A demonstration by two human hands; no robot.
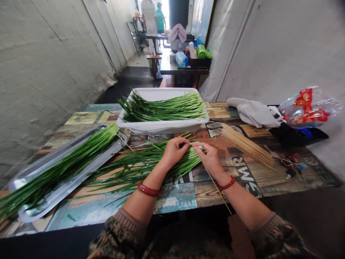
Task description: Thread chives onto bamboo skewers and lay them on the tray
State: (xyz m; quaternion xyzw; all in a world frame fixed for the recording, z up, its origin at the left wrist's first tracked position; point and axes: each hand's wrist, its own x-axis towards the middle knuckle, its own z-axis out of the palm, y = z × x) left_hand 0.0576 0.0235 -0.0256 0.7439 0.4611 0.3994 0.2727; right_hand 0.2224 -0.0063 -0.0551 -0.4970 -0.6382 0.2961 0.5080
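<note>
My left hand (pixel 174 153) is closed in a pinch on the pale ends of a few garlic chives, above a loose pile of garlic chives (pixel 129 163) on the table. My right hand (pixel 210 160) is closed close beside it, fingertips at the same chive ends. From under the right hand a thin bamboo skewer (pixel 217 189) slants down toward the table's front edge. Its upper end is hidden by the fingers. To the left, a metal tray (pixel 58 196) bears a long bundle of chives (pixel 88 154) with a skewer sticking out at its near-right end.
A white plastic tub (pixel 161 126) of chives stands at the table's back. Bamboo skewers (pixel 245 145) lie fanned out on the right, near scissors (pixel 285 160), a pale cap (pixel 253 111) and a plastic bag (pixel 304 108). Two people (pixel 161 19) stand in the far background.
</note>
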